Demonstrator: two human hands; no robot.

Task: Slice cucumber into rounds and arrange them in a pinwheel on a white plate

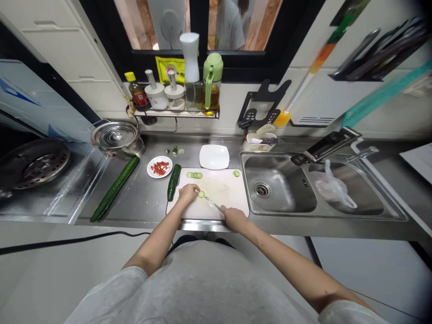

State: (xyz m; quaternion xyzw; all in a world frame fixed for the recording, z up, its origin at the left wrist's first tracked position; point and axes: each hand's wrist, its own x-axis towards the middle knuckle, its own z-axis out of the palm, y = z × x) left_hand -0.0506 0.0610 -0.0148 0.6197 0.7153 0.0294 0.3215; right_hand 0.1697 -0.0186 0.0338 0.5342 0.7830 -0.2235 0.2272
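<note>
On the white cutting board, my left hand is closed with its fingertips at the edge of a round cucumber slice. My right hand grips a small knife, and the tip of its blade is close to that slice. A short row of cucumber slices lies along the board's far left part. Another small pile of slices rests at the far right corner. A cut piece of cucumber lies over the board's left edge.
A long whole cucumber and a plate of chopped red pieces lie to the left. A white square plate stands behind the board. The double sink is at right, a lidded steel pot at back left.
</note>
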